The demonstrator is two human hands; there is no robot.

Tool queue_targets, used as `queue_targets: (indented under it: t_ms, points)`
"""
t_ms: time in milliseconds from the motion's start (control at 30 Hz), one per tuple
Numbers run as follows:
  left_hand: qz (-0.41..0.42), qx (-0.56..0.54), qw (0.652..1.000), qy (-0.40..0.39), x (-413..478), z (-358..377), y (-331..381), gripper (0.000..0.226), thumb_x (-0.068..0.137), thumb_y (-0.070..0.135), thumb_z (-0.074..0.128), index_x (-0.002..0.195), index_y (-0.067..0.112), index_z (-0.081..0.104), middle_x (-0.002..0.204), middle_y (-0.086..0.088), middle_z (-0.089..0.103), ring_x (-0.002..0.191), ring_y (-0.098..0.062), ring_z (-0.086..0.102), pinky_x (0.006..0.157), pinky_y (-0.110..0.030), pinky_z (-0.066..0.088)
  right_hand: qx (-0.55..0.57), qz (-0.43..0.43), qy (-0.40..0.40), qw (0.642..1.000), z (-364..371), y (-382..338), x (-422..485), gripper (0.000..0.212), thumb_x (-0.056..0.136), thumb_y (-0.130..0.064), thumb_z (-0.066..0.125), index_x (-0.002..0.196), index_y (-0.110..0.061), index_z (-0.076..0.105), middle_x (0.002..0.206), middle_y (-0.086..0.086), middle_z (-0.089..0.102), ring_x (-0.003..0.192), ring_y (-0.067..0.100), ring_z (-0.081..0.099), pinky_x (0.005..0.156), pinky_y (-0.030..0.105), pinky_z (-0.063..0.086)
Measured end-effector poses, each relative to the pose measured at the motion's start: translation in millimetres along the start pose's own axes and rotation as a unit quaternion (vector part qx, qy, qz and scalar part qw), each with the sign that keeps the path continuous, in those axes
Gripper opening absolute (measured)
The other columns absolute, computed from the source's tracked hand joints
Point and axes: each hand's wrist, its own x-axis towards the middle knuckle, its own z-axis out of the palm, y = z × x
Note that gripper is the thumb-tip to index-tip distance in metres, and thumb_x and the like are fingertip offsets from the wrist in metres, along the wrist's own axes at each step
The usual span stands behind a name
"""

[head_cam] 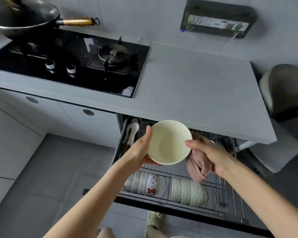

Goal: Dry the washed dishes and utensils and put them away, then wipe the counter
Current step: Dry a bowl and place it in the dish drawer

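A cream bowl (pixel 169 143) is held upright over the open wire dish drawer (pixel 218 191) below the counter. My left hand (pixel 141 148) grips its left side, thumb on the rim and fingers underneath. My right hand (pixel 208 152) holds a pink cloth (pixel 198 165) against the bowl's right outer wall, with the thumb over the rim. Rows of bowls lie on their sides in the drawer: white and patterned ones (pixel 143 182) at front left, pale green ones (pixel 187 191) beside them.
White spoons (pixel 132 131) sit in the drawer's left compartment. The grey counter (pixel 196 86) runs above the drawer. A black gas hob (pixel 72 60) with a wok (pixel 22 16) lies at the left. A grey bin or stool (pixel 286 93) stands right of the counter.
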Motion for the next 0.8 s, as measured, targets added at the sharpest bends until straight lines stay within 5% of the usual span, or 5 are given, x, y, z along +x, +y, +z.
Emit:
queue_targets:
  t_ms: [100, 233, 367, 500, 800]
  points:
    - [-0.043, 0.076, 0.995, -0.049, 32.1, 22.8, -4.4, 0.053, 0.094, 0.06, 0.024, 0.125, 0.025, 0.048, 0.109, -0.01, 0.06, 0.096, -0.027, 0.064, 0.077, -0.043, 0.058, -0.017, 0.005, 0.048, 0.999, -41.8, 8.9, 7.3, 0.058, 0.049, -0.021, 0.079, 0.103, -0.025, 0.061, 0.092, 0.001, 0.07, 0.079, 0.014, 0.069, 0.062, 0.03, 0.056]
    - [-0.085, 0.117, 0.989, -0.037, 66.3, 26.4, -13.6, 0.05, 0.098, 0.048, 0.031, 0.13, 0.013, 0.047, 0.114, -0.015, 0.058, 0.101, -0.028, 0.06, 0.08, -0.038, 0.056, -0.173, 0.028, 0.14, 0.974, -88.7, 38.9, 17.6, 0.065, 0.064, -0.023, 0.087, 0.115, -0.033, 0.047, 0.099, -0.013, 0.061, 0.094, 0.007, 0.06, 0.085, 0.03, 0.046]
    - [-0.13, 0.137, 0.982, -0.02, 93.8, 17.0, -23.8, 0.043, 0.099, 0.042, 0.036, 0.122, 0.009, 0.05, 0.109, -0.014, 0.058, 0.099, -0.028, 0.06, 0.077, -0.036, 0.056, -0.486, 0.083, 0.203, 0.846, -124.8, 85.4, 31.8, 0.057, 0.07, -0.041, 0.074, 0.107, -0.035, 0.032, 0.086, -0.02, 0.054, 0.072, 0.006, 0.057, 0.061, 0.027, 0.044]
    - [-0.153, 0.148, 0.977, 0.0, 116.9, 16.2, -31.5, 0.035, 0.099, 0.035, 0.041, 0.117, 0.008, 0.052, 0.104, -0.014, 0.059, 0.093, -0.026, 0.06, 0.075, -0.036, 0.055, -0.56, 0.177, 0.227, 0.777, -161.5, 145.7, 54.7, 0.049, 0.068, -0.041, 0.069, 0.102, -0.028, 0.035, 0.076, -0.017, 0.055, 0.066, 0.012, 0.058, 0.062, 0.025, 0.042]
    - [-0.209, 0.139, 0.966, 0.054, 143.2, 3.9, -62.7, 0.018, 0.096, 0.017, 0.049, 0.11, 0.008, 0.057, 0.099, -0.015, 0.062, 0.086, -0.029, 0.062, 0.083, -0.045, 0.055, -0.48, 0.235, 0.243, 0.809, -175.0, 249.4, 106.6, 0.053, 0.07, -0.034, 0.076, 0.093, -0.018, 0.031, 0.077, -0.009, 0.056, 0.059, 0.008, 0.054, 0.052, 0.022, 0.04]
